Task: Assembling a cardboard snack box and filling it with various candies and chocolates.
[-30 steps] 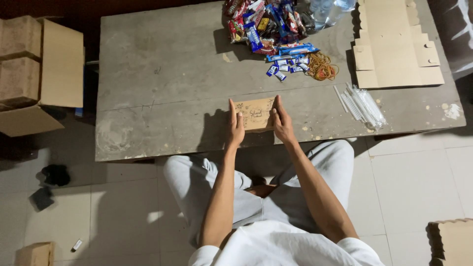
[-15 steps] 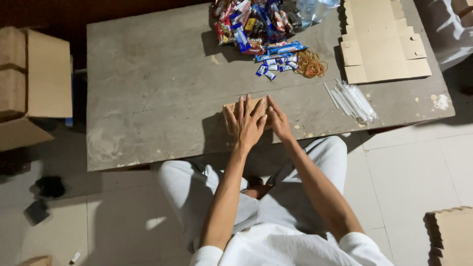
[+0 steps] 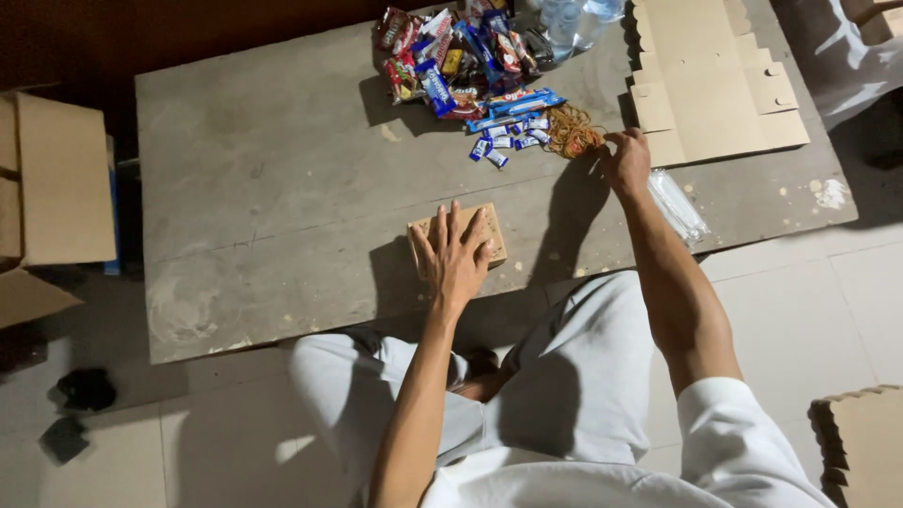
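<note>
Rough grey tabletop point(image 3: 282, 169) carries a small flat cardboard box point(image 3: 458, 238) near its front edge; the left hand point(image 3: 453, 254) presses it, fingers spread. Beyond the box, the right hand point(image 3: 625, 160), moved off it, pinches tangled rubber bands point(image 3: 571, 132).

Grey desk point(image 3: 273, 188), worn and stained, seen from above. Lying on it: a small cardboard box point(image 3: 489, 233) near the front edge; a heap of snack packets point(image 3: 451, 56) at the back; rubber bands point(image 3: 572, 132) beside the heap; flat cardboard blanks point(image 3: 710, 75) at right; clear plastic sleeves point(image 3: 675, 202) just below them.
</note>
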